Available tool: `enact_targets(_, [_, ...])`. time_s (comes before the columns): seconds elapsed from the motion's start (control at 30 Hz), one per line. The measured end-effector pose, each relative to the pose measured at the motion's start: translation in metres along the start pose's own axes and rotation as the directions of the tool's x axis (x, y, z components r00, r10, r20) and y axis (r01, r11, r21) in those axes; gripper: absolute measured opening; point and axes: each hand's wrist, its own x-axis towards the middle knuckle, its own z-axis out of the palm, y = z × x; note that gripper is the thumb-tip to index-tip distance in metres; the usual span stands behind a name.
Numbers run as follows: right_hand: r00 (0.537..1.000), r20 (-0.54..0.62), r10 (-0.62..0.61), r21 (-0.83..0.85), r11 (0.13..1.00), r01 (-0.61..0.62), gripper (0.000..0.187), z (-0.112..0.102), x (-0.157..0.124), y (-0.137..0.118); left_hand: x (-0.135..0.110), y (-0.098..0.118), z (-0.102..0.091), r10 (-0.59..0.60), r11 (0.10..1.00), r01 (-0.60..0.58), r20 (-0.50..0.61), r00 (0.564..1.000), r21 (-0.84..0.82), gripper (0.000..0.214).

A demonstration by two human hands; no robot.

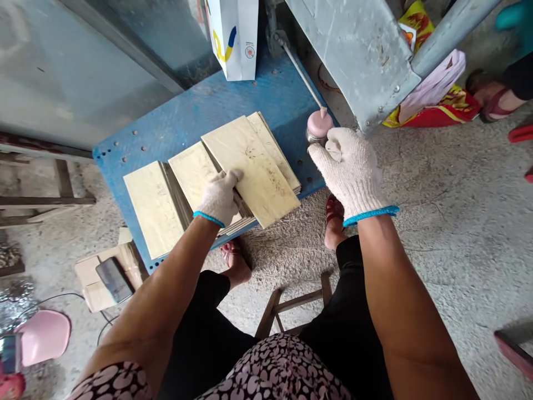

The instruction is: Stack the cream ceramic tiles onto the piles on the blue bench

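My left hand (pixel 220 194), in a white knit glove with a blue cuff, grips the left edge of a thin pale wooden board (pixel 252 166). This board lies tilted across the neighbouring stacks, its lower corner past the table edge. Under and beside it are a middle stack of boards (pixel 192 166), a left stack (pixel 153 208) and a right stack (pixel 277 153). My right hand (pixel 350 166), gloved alike, is beside a small metal jar with a pink top (pixel 320 125). Its fingers are curled in; what they hold, if anything, is hidden.
The blue table (pixel 166 130) bears a white paper bag (pixel 237 44) at the back. A grey metal frame (pixel 353 50) juts in above right. A phone (pixel 114 279) rests on cardboard at lower left. A wooden stool (pixel 297 303) stands between my legs. Another person's foot (pixel 495 100) shows at right.
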Motion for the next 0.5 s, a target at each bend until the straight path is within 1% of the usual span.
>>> enact_targets(0.1, [0.998, 0.012, 0.055, -0.021, 0.998, -0.055, 0.020, 0.000, 0.000, -0.004, 0.016, 0.014, 0.017, -0.039, 0.999, 0.039, -0.011, 0.999, -0.035, 0.005])
enact_targets(0.2, [0.994, 0.033, 0.102, -0.059, 0.993, -0.100, 0.020, -0.002, 0.000, -0.009, 0.024, 0.024, 0.030, -0.051, 0.996, 0.050, -0.016, 0.999, -0.076, 0.009])
enact_targets(0.27, [0.992, 0.053, 0.114, -0.081, 0.991, -0.109, 0.020, -0.003, 0.001, -0.011, 0.029, 0.026, 0.036, -0.061, 0.996, 0.060, -0.018, 0.998, -0.059, 0.011])
enact_targets(0.37, [0.993, 0.048, 0.106, -0.089, 0.991, -0.101, 0.020, -0.002, 0.000, -0.009, 0.041, 0.022, 0.036, -0.074, 0.997, 0.076, -0.059, 0.995, 0.029, 0.011])
enact_targets(0.4, [0.995, 0.043, 0.092, -0.082, 0.993, -0.088, 0.020, -0.002, 0.000, -0.008, 0.045, 0.020, 0.034, -0.065, 0.995, 0.069, -0.054, 0.996, 0.071, 0.010])
enact_targets(0.5, [0.997, 0.037, 0.068, -0.069, 0.996, -0.065, 0.022, -0.001, -0.001, -0.006, 0.061, 0.014, 0.025, -0.045, 0.971, 0.036, 0.034, 0.998, 0.238, 0.011])
